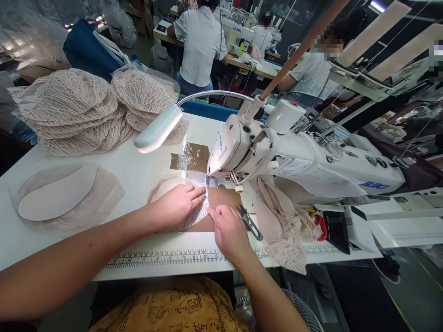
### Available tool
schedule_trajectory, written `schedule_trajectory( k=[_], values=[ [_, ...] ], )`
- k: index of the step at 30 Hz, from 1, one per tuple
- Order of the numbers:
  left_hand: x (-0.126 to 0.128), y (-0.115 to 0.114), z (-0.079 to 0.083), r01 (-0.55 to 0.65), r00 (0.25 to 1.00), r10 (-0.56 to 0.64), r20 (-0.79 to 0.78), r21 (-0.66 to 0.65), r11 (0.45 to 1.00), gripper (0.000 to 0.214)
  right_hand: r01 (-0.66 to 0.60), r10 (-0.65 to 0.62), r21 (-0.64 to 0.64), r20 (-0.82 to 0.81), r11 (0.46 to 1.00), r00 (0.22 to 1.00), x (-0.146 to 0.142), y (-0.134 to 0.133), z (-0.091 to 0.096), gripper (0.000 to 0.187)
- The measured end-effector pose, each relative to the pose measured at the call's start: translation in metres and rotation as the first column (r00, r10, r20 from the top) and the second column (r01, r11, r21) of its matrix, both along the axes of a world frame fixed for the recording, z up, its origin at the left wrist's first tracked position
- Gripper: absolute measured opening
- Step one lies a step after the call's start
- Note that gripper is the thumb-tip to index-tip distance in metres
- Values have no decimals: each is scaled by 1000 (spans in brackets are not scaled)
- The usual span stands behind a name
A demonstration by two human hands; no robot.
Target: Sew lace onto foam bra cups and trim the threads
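Lace piece [198, 219] is on the counter [133, 184], right by the needle end of the sewing machine [273, 143]; can't tell if its edge is under the foot. Left hand [182, 205] palm down on it, fingers spread flat toward the needle, pressing rather than gripping. Right hand [230, 226] partly curled, thumb and index at the lace's near right edge; can't tell if they pinch it. Both hands sit just below the machine head.

Brown patch [221, 196] on the counter, partly under the lace and right hand. Second brown patch [197, 157] beyond the lace. Snips [251, 222] just right of the right hand, blades pointing away. Loose fabric [277, 216] further right, lacy end draped over the near edge. Red handle [323, 228] and black phone [337, 230] past that.

Ruler strip [162, 258] runs along the near edge. Far left: oval pad [57, 193] on mesh [112, 184], stacked lace [69, 110] behind. Lamp [159, 129] overhangs the counter beyond the left hand.
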State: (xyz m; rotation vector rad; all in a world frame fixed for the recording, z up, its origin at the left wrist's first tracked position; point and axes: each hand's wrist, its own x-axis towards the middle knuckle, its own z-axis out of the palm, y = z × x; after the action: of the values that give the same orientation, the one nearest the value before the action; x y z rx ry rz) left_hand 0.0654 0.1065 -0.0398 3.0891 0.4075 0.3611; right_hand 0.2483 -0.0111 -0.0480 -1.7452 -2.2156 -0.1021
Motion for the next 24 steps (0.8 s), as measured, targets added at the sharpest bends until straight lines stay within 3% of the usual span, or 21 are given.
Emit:
schedule_trajectory(
  k=[8, 24],
  values=[
    [4, -2, 0, -38, 999, 38, -2, 5, 999, 39, 5, -5, 30, -7, 1000, 1000, -2, -1, -2, 33],
    [4, 10, 5, -53, 998, 49, -32, -132, 990, 47, 25, -25, -20, 2, 999, 1000, -3, 5, 2, 34]
  ],
)
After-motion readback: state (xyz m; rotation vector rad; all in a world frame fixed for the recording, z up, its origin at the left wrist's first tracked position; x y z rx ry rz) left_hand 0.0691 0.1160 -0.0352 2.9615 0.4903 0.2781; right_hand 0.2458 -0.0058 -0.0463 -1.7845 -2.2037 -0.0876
